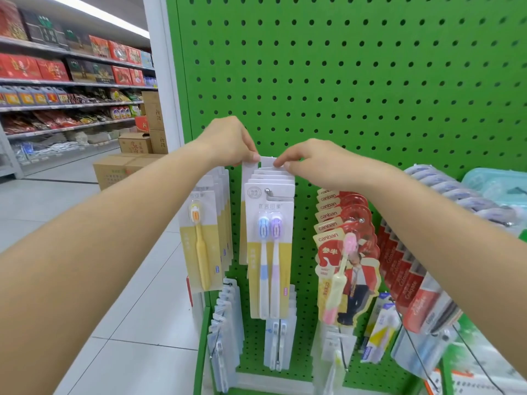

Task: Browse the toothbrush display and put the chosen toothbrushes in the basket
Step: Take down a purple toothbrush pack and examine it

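Note:
A row of twin-toothbrush packs [270, 252], blue and purple brushes on white-and-yellow cards, hangs from a hook on the green pegboard [356, 81]. My left hand [231, 142] pinches the top left edge of a rear card in that row. My right hand [310, 159] pinches the top right edge of the same rear cards. To the left hang packs with a single yellow toothbrush [201, 238]. To the right hang red canban packs with a pink and yellow toothbrush [342, 266]. No basket is in view.
Red Colgate packs [410, 286] hang at the right, and smaller brush packs [225, 332] on the lower hooks. Cardboard boxes [119, 169] stand on the tiled aisle floor at the left, before shelves of red gift boxes [57, 67].

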`<action>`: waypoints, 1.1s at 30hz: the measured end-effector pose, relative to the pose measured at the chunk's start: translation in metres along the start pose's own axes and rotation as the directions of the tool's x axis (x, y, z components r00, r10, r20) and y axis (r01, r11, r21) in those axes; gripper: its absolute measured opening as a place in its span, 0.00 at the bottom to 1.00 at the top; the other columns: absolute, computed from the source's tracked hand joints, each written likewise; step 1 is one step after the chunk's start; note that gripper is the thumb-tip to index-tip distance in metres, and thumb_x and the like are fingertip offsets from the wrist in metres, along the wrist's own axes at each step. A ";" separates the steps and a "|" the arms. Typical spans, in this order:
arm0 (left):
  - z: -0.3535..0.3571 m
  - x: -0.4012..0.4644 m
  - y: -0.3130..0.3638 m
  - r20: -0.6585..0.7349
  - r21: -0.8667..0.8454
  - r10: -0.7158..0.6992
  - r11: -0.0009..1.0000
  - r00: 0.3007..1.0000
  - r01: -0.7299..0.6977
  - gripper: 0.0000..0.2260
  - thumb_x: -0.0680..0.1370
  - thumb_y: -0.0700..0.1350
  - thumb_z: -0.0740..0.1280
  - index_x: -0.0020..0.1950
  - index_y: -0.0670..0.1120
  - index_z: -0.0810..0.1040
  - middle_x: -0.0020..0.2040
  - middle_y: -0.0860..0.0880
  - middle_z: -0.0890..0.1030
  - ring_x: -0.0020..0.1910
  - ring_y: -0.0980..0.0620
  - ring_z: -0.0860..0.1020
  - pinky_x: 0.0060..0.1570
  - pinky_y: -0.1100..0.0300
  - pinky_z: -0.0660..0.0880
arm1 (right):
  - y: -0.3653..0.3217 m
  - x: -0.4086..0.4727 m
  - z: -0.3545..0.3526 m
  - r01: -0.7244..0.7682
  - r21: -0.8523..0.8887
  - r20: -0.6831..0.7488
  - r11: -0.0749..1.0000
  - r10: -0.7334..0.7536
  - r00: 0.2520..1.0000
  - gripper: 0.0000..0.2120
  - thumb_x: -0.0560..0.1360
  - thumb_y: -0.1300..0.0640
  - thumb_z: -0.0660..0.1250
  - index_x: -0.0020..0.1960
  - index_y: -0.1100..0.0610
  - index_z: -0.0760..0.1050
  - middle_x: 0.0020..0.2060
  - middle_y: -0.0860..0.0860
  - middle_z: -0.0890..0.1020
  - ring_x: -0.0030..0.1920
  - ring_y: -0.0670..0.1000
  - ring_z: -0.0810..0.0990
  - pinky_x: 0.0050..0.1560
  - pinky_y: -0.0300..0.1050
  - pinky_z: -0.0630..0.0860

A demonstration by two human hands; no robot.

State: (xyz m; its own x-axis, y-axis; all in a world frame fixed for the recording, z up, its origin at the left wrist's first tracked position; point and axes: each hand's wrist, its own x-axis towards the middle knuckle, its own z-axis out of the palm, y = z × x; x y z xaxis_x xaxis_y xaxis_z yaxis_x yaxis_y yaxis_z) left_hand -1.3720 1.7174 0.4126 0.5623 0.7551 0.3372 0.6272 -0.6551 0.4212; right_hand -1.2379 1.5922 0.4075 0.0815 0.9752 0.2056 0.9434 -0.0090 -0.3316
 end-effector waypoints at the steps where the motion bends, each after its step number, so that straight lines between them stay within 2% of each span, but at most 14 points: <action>1: 0.001 0.001 0.000 0.003 0.008 0.013 1.000 1.000 -0.013 0.05 0.75 0.46 0.73 0.47 0.46 0.85 0.39 0.51 0.82 0.33 0.57 0.77 0.49 0.57 0.76 | 0.001 0.000 0.000 0.000 -0.003 -0.009 1.000 0.000 1.000 0.16 0.83 0.56 0.54 0.66 0.48 0.75 0.67 0.49 0.74 0.35 0.38 0.68 0.39 0.33 0.65; 3: 0.003 0.003 0.002 0.017 0.016 0.032 0.999 0.999 -0.032 0.05 0.75 0.46 0.73 0.47 0.46 0.85 0.39 0.49 0.83 0.32 0.56 0.77 0.45 0.59 0.74 | 0.003 0.000 0.001 -0.012 -0.008 -0.020 1.000 0.012 1.000 0.16 0.83 0.56 0.55 0.66 0.47 0.75 0.64 0.48 0.76 0.27 0.38 0.65 0.30 0.31 0.61; 5: 0.004 0.006 0.004 0.046 0.007 0.036 0.999 0.998 -0.037 0.05 0.75 0.46 0.73 0.47 0.46 0.85 0.41 0.47 0.84 0.34 0.55 0.79 0.44 0.59 0.75 | 0.005 0.001 0.000 -0.019 0.002 -0.033 1.000 0.019 0.999 0.15 0.83 0.56 0.55 0.65 0.48 0.75 0.58 0.47 0.77 0.26 0.38 0.69 0.30 0.33 0.63; 9: 0.005 0.014 0.007 0.142 -0.050 0.020 0.999 0.990 -0.013 0.04 0.76 0.42 0.71 0.49 0.45 0.84 0.44 0.49 0.84 0.43 0.51 0.82 0.52 0.56 0.79 | 0.010 0.003 -0.006 -0.040 0.036 -0.102 0.999 0.044 0.994 0.15 0.82 0.57 0.56 0.66 0.50 0.75 0.61 0.48 0.78 0.46 0.44 0.74 0.41 0.38 0.67; 13: 0.008 0.018 0.009 0.187 -0.082 0.034 0.996 0.982 -0.019 0.04 0.77 0.41 0.71 0.50 0.44 0.84 0.45 0.49 0.84 0.43 0.52 0.82 0.49 0.61 0.80 | 0.014 0.004 -0.009 -0.075 0.032 -0.101 0.997 0.078 0.992 0.21 0.79 0.65 0.54 0.67 0.50 0.74 0.67 0.50 0.75 0.51 0.46 0.76 0.50 0.38 0.67; 15: 0.008 0.018 0.008 0.222 -0.090 0.028 0.996 0.975 -0.008 0.04 0.77 0.40 0.70 0.49 0.45 0.84 0.44 0.51 0.83 0.41 0.55 0.81 0.41 0.68 0.79 | 0.014 0.005 -0.008 -0.081 0.007 -0.058 0.997 0.082 0.995 0.24 0.78 0.67 0.53 0.68 0.49 0.73 0.69 0.52 0.73 0.39 0.41 0.72 0.40 0.35 0.67; 17: 0.007 0.018 0.007 0.251 -0.118 0.008 0.993 0.968 0.022 0.04 0.77 0.40 0.69 0.46 0.46 0.84 0.42 0.53 0.83 0.38 0.58 0.80 0.35 0.71 0.77 | 0.013 0.006 -0.005 -0.091 -0.034 -0.035 0.995 0.089 0.995 0.26 0.77 0.67 0.53 0.70 0.48 0.71 0.69 0.53 0.72 0.34 0.40 0.69 0.31 0.35 0.64; 18: 0.006 0.018 0.007 0.261 -0.137 0.002 0.990 0.965 0.035 0.05 0.78 0.39 0.69 0.45 0.47 0.84 0.41 0.53 0.83 0.38 0.59 0.80 0.34 0.72 0.76 | 0.012 0.006 -0.004 -0.087 -0.050 -0.026 0.995 0.086 0.996 0.26 0.77 0.67 0.53 0.70 0.47 0.71 0.70 0.54 0.71 0.36 0.43 0.71 0.30 0.35 0.65; 20: 0.005 0.017 0.005 0.270 -0.168 -0.001 0.985 0.963 0.048 0.06 0.78 0.38 0.69 0.43 0.47 0.83 0.41 0.52 0.83 0.38 0.58 0.80 0.34 0.73 0.76 | 0.012 0.007 -0.001 -0.067 -0.065 -0.015 0.996 0.066 0.998 0.27 0.77 0.68 0.52 0.71 0.47 0.70 0.72 0.55 0.68 0.49 0.50 0.76 0.39 0.37 0.69; 22: 0.004 0.016 0.004 0.278 -0.175 0.003 0.983 0.961 0.048 0.06 0.78 0.40 0.69 0.43 0.47 0.83 0.41 0.52 0.83 0.38 0.58 0.81 0.34 0.72 0.76 | 0.011 0.007 0.000 -0.060 -0.060 -0.011 0.996 0.059 0.998 0.28 0.77 0.69 0.52 0.71 0.47 0.69 0.73 0.54 0.67 0.60 0.53 0.73 0.46 0.41 0.68; 24: 0.004 0.017 0.003 0.257 -0.167 -0.010 0.984 0.966 0.055 0.05 0.78 0.43 0.68 0.45 0.46 0.83 0.41 0.51 0.83 0.36 0.58 0.81 0.34 0.71 0.77 | 0.009 0.006 0.002 -0.047 -0.050 -0.003 0.998 0.047 0.999 0.29 0.76 0.69 0.51 0.71 0.46 0.68 0.73 0.54 0.67 0.50 0.48 0.75 0.41 0.40 0.70; 26: 0.005 0.020 0.001 0.135 -0.146 -0.024 0.988 0.991 0.044 0.05 0.79 0.44 0.68 0.48 0.44 0.82 0.41 0.49 0.83 0.35 0.56 0.81 0.33 0.68 0.78 | 0.008 0.006 0.003 -0.031 -0.054 0.004 0.998 0.031 1.000 0.29 0.76 0.69 0.51 0.72 0.47 0.68 0.72 0.54 0.68 0.37 0.40 0.67 0.33 0.36 0.64; 29: 0.008 0.024 -0.001 -0.077 -0.042 0.029 0.999 0.997 -0.033 0.05 0.79 0.42 0.68 0.50 0.43 0.82 0.40 0.49 0.83 0.36 0.54 0.82 0.39 0.62 0.80 | 0.008 0.007 0.003 -0.033 -0.058 0.001 0.998 0.033 0.999 0.29 0.77 0.70 0.51 0.72 0.47 0.68 0.71 0.54 0.69 0.32 0.39 0.62 0.30 0.35 0.60; 33: 0.014 0.025 0.004 0.014 0.040 0.054 0.998 0.998 -0.054 0.04 0.76 0.45 0.71 0.48 0.46 0.84 0.40 0.48 0.84 0.40 0.50 0.83 0.47 0.53 0.81 | 0.010 0.007 0.004 -0.040 -0.056 0.001 0.998 0.040 0.999 0.29 0.77 0.69 0.51 0.71 0.46 0.68 0.71 0.54 0.69 0.32 0.41 0.65 0.29 0.36 0.63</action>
State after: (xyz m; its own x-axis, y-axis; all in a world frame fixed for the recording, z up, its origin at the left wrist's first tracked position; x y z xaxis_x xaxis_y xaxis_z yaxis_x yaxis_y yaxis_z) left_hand -1.3483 1.7333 0.4108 0.6025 0.7183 0.3480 0.6168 -0.6957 0.3681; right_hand -1.2288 1.6001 0.4023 0.1191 0.9742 0.1916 0.9559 -0.0604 -0.2873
